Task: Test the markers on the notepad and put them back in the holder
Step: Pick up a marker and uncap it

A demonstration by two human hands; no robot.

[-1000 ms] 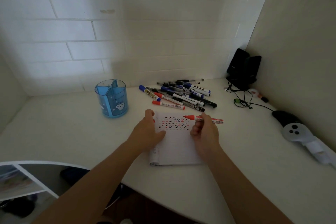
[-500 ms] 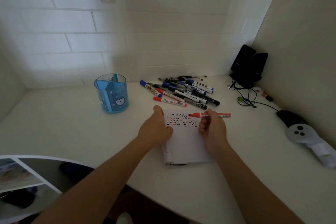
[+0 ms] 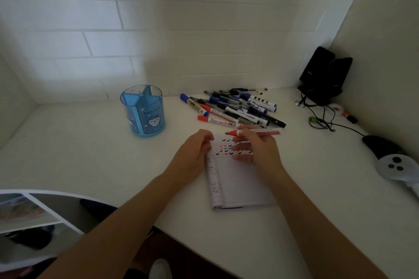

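Observation:
A white notepad [image 3: 240, 183] lies on the desk with rows of red, black and blue check marks near its top. My left hand [image 3: 192, 156] rests on the pad's left edge, curled around a small red piece that looks like a cap. My right hand [image 3: 258, 149] holds a red marker [image 3: 260, 132] level over the pad's top edge, its uncapped tip pointing left. The blue divided holder [image 3: 142, 113] stands empty to the left. A pile of several markers and pens [image 3: 235, 108] lies just behind the pad.
Two black speakers [image 3: 324, 75] stand in the back right corner, with cables [image 3: 319, 118] trailing over the desk. A white and black controller [image 3: 394, 163] lies at the right edge. Walls close the desk at the back and right.
The view has shifted and the desk appears closer. Both hands stay on the notepad, and the red marker remains level in my right hand with its tip near the top row of marks.

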